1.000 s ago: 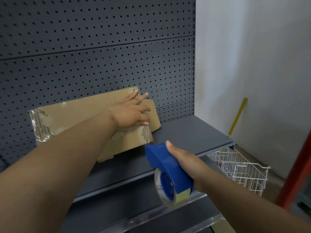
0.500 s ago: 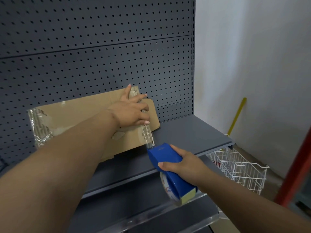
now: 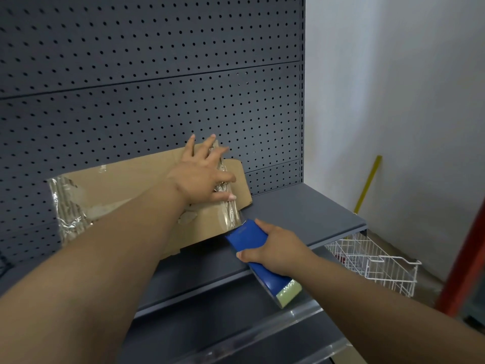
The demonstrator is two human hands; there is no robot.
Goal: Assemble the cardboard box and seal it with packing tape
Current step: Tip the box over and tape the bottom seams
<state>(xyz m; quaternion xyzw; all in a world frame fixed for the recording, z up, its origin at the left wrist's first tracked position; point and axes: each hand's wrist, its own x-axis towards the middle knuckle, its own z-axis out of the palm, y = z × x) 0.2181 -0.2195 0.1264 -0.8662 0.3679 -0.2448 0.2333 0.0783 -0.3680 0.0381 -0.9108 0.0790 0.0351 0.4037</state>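
1. Lowest in the frame, your two forearms reach in from the bottom corners, above a clear plastic shelf-edge strip [image 3: 236, 342].
2. Right of centre, your right hand [image 3: 278, 248] wraps its fingers and thumb around the blue tape dispenser [image 3: 249, 236], gripping it firmly. The yellowish tape roll [image 3: 288, 294] shows at the dispenser's lower end, and its upper end sits at the bottom edge of the cardboard.
3. A strip of clear tape [image 3: 231, 211] runs from the dispenser's upper end up the face of the cardboard box [image 3: 126, 185] (it looks wrinkled and shiny).
4. In the middle of the frame, your left hand [image 3: 202, 174] lies flat on the strip and the cardboard with fingers straight and spread, pressing, curled around nothing.
5. The box is flattened. It stands on the grey shelf [image 3: 301, 214] and leans against the pegboard [image 3: 157, 74]. More crinkled tape covers its left end [image 3: 65, 206].
6. At lower right, beyond the shelf's end, a white wire basket [image 3: 372, 264] sits low down, with a red post [image 3: 467, 258] at the frame's right edge.
7. Farthest back on the right, a yellow stick [image 3: 367, 185] leans against the pale wall [image 3: 393, 88].
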